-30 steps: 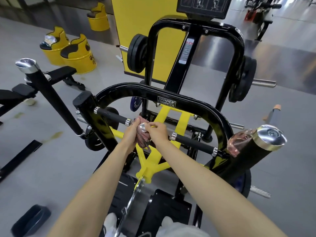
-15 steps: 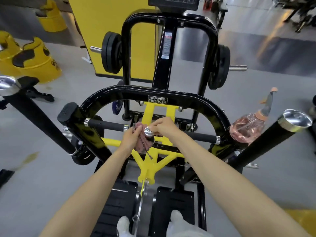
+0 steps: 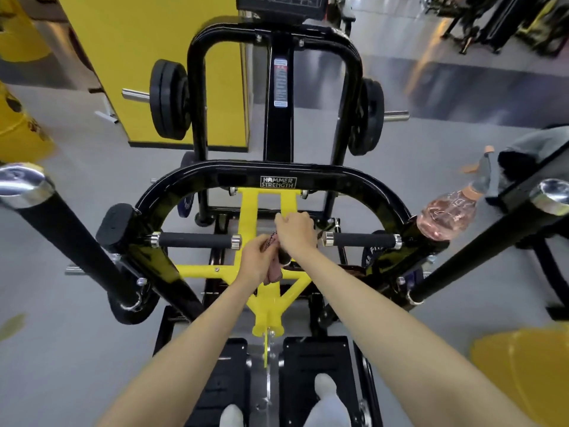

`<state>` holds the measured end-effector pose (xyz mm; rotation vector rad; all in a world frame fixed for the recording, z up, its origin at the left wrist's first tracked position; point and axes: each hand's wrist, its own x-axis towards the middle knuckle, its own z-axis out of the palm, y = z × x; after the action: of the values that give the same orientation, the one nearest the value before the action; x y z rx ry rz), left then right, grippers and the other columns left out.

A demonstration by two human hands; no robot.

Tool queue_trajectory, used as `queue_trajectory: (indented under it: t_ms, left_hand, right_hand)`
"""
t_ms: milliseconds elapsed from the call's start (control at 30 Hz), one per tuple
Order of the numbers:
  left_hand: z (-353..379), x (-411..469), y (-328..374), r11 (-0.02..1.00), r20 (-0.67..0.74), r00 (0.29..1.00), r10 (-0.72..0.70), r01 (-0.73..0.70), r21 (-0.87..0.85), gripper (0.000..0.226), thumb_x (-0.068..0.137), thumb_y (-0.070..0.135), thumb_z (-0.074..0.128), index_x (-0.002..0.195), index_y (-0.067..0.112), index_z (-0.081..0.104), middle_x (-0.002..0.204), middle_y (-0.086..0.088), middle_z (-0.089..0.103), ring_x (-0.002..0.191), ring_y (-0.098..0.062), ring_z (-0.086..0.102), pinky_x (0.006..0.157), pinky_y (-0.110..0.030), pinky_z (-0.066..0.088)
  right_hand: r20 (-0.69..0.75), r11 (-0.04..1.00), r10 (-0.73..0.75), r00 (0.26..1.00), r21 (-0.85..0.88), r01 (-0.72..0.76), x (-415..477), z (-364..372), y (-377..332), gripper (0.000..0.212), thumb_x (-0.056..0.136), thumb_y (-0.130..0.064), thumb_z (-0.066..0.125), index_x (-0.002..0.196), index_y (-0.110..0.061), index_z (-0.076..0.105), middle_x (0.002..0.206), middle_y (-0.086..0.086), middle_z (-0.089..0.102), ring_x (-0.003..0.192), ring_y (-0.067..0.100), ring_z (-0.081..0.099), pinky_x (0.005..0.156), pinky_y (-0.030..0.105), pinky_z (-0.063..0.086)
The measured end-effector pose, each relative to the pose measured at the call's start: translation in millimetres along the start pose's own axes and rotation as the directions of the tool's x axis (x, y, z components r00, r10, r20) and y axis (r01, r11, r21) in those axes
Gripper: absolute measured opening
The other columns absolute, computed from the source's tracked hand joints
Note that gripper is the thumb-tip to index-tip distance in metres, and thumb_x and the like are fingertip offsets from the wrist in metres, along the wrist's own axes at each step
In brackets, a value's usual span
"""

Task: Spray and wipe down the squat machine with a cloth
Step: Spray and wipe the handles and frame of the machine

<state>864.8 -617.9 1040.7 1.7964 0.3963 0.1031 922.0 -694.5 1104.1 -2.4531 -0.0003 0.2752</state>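
Left hand point(image 3: 257, 261) is curled closed around a pinkish-brown cloth point(image 3: 275, 272); the cloth bunches between thumb and fingers and a fold hangs below the palm, over the yellow frame point(image 3: 248, 223). Right hand point(image 3: 296, 229) sits just above and right of it, knuckles up, fingers curled in a loose fist. Can't tell if it grips the cloth or the dark stub under it; it touches or nearly touches the left hand.

Both hands are at the centre of the squat machine point(image 3: 278, 182), in the gap between the two black foam handles: left handle point(image 3: 194, 241), right handle point(image 3: 362, 240), each with chrome end collars. Cloth is at that gap, not on either foam grip.

Machine look: glossy black curved yoke with a "HAMMER STRENGTH" badge, yellow Y-shaped frame beneath running down to a yellow collar, black upright hoop behind with a label strip. Black weight plates point(image 3: 168, 99) hang on pegs either side of the hoop. Two black diagonal arms with chrome caps point(image 3: 23, 182) flank the yoke.

Spray bottle point(image 3: 448, 214), clear with pink liquid and an orange-grey trigger head, stands at the right end of the yoke, well apart from both hands.

Black textured foot platform point(image 3: 318, 362) below. Grey floor point(image 3: 67, 349), yellow wall panel point(image 3: 147, 41) behind.
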Motion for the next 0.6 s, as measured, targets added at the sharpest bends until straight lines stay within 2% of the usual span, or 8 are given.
queue_trajectory:
  t_ms: [67,133,200,233,333,400,467,600]
  left_hand:
    - [-1,8,-7,0.993,0.043,0.999,-0.008,0.003,0.122,0.015,0.093,0.006,0.055,0.078,0.007,0.056,0.068,-0.001,0.056,0.066,-0.011,0.051,0.052,-0.015,0.035]
    - [-3,16,-10,0.980,0.093,0.995,-0.034,0.015,0.199,0.011,0.093,0.009,0.055,0.084,0.008,0.059,0.077,-0.005,0.060,0.074,-0.018,0.054,0.056,-0.021,0.035]
    - [-7,23,-6,0.991,0.114,0.992,-0.057,0.042,0.130,0.014,0.093,0.011,0.056,0.080,0.012,0.059,0.077,-0.004,0.062,0.075,-0.019,0.057,0.064,-0.030,0.042]
    - [-9,25,0,0.998,0.103,0.993,-0.050,0.044,0.054,0.018,0.094,0.012,0.055,0.077,0.015,0.058,0.073,-0.002,0.062,0.073,-0.017,0.058,0.064,-0.030,0.044]
    - [-10,24,12,0.998,0.118,0.993,0.008,-0.001,-0.060,0.020,0.097,0.013,0.050,0.079,0.015,0.058,0.063,-0.009,0.060,0.054,-0.017,0.054,0.049,-0.025,0.042]
    - [-5,20,9,0.997,0.184,0.982,0.042,-0.029,-0.071,0.027,0.098,0.007,0.045,0.078,0.019,0.060,0.059,-0.015,0.056,0.045,-0.019,0.049,0.043,-0.026,0.038]
    - [0,22,-4,0.996,0.190,0.981,0.032,-0.016,-0.083,0.040,0.097,0.003,0.044,0.070,0.028,0.058,0.062,-0.011,0.052,0.048,-0.018,0.042,0.044,-0.030,0.034]
    - [7,34,-20,1.000,0.201,0.979,-0.021,0.016,0.027,0.051,0.094,-0.004,0.039,0.058,0.031,0.050,0.062,-0.009,0.046,0.050,-0.024,0.039,0.046,-0.030,0.028]
  right_hand:
    - [-0.062,1.000,0.028,0.998,-0.012,-0.029,3,7,-1,0.050,0.099,-0.042,0.032,0.101,-0.004,0.065,0.115,0.016,0.055,0.108,0.034,0.050,0.089,0.042,0.042]
    - [-0.100,0.998,0.000,0.995,-0.058,-0.005,3,10,0,0.053,0.100,-0.043,0.025,0.111,-0.006,0.062,0.120,0.015,0.054,0.111,0.033,0.050,0.093,0.045,0.039]
    - [-0.104,0.996,-0.018,0.994,-0.091,0.009,4,10,1,0.055,0.100,-0.044,0.022,0.112,-0.008,0.061,0.119,0.014,0.054,0.111,0.033,0.051,0.095,0.047,0.039]
    - [-0.110,0.996,-0.019,0.994,-0.093,0.009,5,9,1,0.056,0.101,-0.045,0.021,0.113,-0.008,0.061,0.120,0.014,0.054,0.112,0.034,0.051,0.096,0.048,0.040]
    - [-0.138,0.996,-0.019,0.990,-0.092,0.006,6,10,0,0.056,0.102,-0.044,0.021,0.113,-0.007,0.061,0.118,0.015,0.053,0.111,0.034,0.051,0.095,0.048,0.040]
    - [-0.148,0.996,-0.014,0.989,-0.093,0.000,5,11,-1,0.056,0.102,-0.044,0.021,0.112,-0.006,0.061,0.117,0.016,0.054,0.109,0.035,0.051,0.094,0.049,0.040]
    - [-0.151,0.995,-0.008,0.988,-0.095,-0.007,6,11,0,0.056,0.102,-0.043,0.021,0.110,-0.005,0.061,0.115,0.015,0.054,0.107,0.034,0.052,0.093,0.050,0.041]
    - [-0.160,0.996,-0.010,0.987,-0.088,-0.005,7,13,1,0.054,0.102,-0.041,0.021,0.102,-0.005,0.061,0.109,0.014,0.057,0.101,0.031,0.052,0.092,0.050,0.041]
